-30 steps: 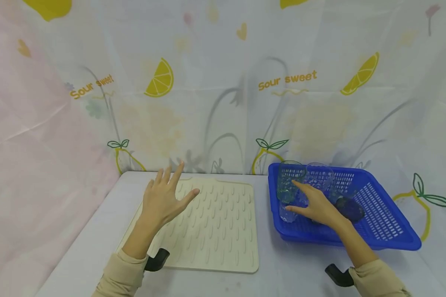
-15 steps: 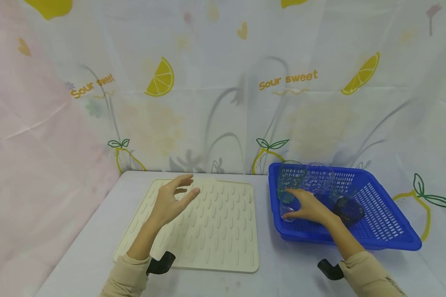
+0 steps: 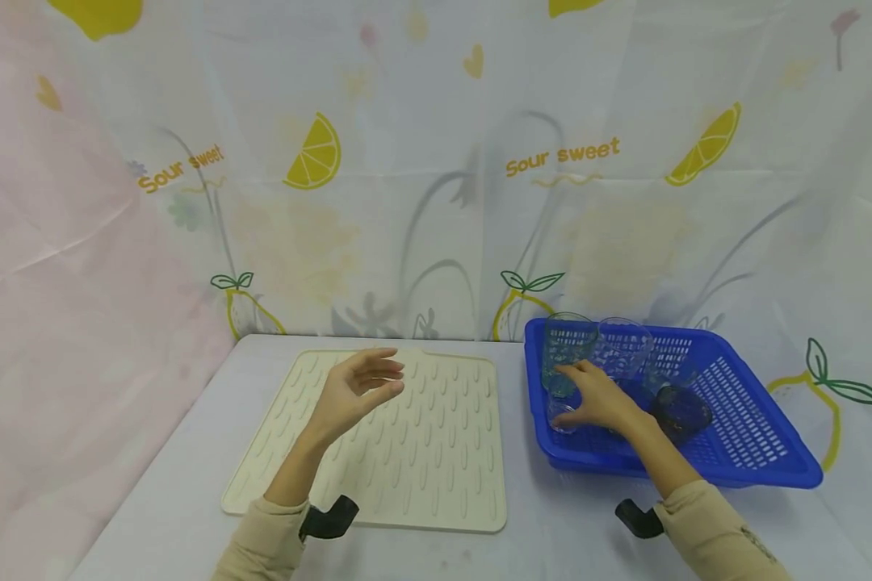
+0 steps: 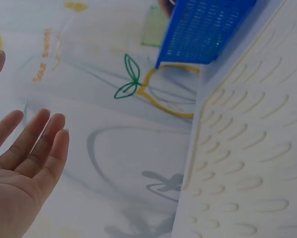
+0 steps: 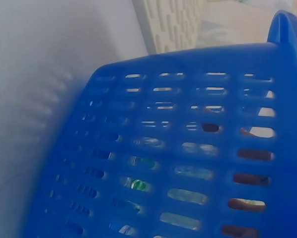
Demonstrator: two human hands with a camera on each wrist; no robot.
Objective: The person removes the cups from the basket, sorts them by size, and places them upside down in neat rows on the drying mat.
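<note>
In the head view my left hand [image 3: 359, 394] hovers above the cream ridged drying mat [image 3: 414, 452], its fingers bent loosely with nothing between them. The left wrist view shows that palm and its spread fingers [image 4: 46, 144]. My right hand [image 3: 601, 399] reaches into the left part of a blue plastic basket [image 3: 763, 452], thumb and fingers apart. Close by are a small clear glass [image 3: 561, 421] and a taller greenish glass [image 3: 568, 343]. Through slots in the basket [image 5: 188, 64], the right wrist view gives only pieces of hand and glass; contact cannot be made out.
Behind the right hand, a clear glass [image 3: 625, 343] stands in the basket, with a dark glass [image 3: 683, 411] farther right. A white cloth covers the table [image 3: 523, 516]. A lemon-print curtain [image 3: 421, 242] hangs close behind the mat and basket.
My left hand has moved rightward over the mat, its fingers going from spread to bent. My right hand has moved slightly left and lower in the basket, its fingers bending more.
</note>
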